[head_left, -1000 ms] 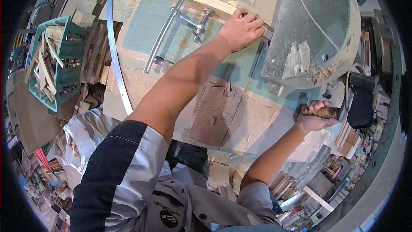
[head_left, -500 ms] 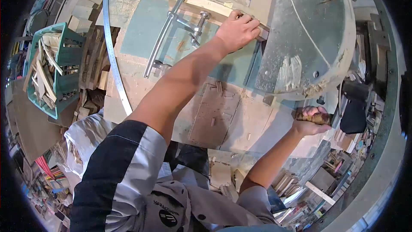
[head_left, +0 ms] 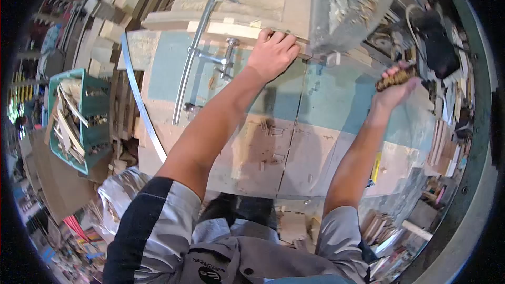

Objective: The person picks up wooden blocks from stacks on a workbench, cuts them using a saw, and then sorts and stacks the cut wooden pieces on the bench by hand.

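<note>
My left hand (head_left: pixel 272 55) has its fingers curled over a pale wooden strip (head_left: pixel 236 31) along the back of the worktable (head_left: pixel 252 173). A metal bar clamp (head_left: pixel 195 52) is fixed over that strip, left of the hand. At the right, my right hand (head_left: pixel 395 90) is closed around a thick brown handle (head_left: pixel 395 79) with a wrapped-looking surface. What the handle joins to is not clear. Between and beyond my hands hangs a cloudy, see-through guard (head_left: pixel 350 13) with wood shavings stuck on it.
A green plastic crate (head_left: pixel 97 121) of wood offcuts stands at the left. A long metal ruler (head_left: pixel 141 100) lies along the table's left side. Small wood bits (head_left: pixel 273 130) are scattered on the tabletop. A black machine part (head_left: pixel 435 44) sits beyond my right hand.
My right hand and the brown handle have moved away from me, and the guard has shifted back too, uncovering more tabletop. My left hand stays on the strip. The view has shifted slightly.
</note>
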{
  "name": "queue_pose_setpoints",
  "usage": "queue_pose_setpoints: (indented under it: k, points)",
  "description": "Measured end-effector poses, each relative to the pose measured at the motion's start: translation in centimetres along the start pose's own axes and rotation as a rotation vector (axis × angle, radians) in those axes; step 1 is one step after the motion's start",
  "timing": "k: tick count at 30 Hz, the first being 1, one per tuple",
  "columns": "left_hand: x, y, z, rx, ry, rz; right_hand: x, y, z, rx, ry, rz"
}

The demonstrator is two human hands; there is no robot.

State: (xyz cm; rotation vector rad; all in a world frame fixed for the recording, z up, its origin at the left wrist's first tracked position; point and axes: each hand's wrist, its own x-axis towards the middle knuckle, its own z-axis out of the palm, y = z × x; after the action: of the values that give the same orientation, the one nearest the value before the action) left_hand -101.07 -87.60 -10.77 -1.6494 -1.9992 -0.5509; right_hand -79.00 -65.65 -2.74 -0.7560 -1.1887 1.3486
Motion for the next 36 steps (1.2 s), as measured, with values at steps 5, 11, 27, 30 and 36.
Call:
queue_pose_setpoints:
  k: [5, 11, 27, 30, 36]
  points:
    - [0.3, 0.1, 0.5, -0.016, 0.004, -0.006, -4.8, 3.4, 1.8, 0.214, 0.322, 0.068]
    - [0.5, 0.3, 0.3, 0.0, 0.0, 0.0, -9.5, 11.3, 4.8, -0.571, -0.083, 0.254]
    - [0.0, 0.3, 0.2, -0.024, -0.037, 0.025, -11.3, 4.4, 2.6, -0.718, -0.833, 0.571]
    - [-0.4, 0.8, -0.6, 0.002, -0.076, 0.002, -12.3, 4.6, 3.5, -0.649, -0.769, 0.475]
    - [-0.9, 1.9, -2.4, -0.068, -0.107, -0.026, -10.1, 9.0, 7.6, -0.747, -0.565, 0.288]
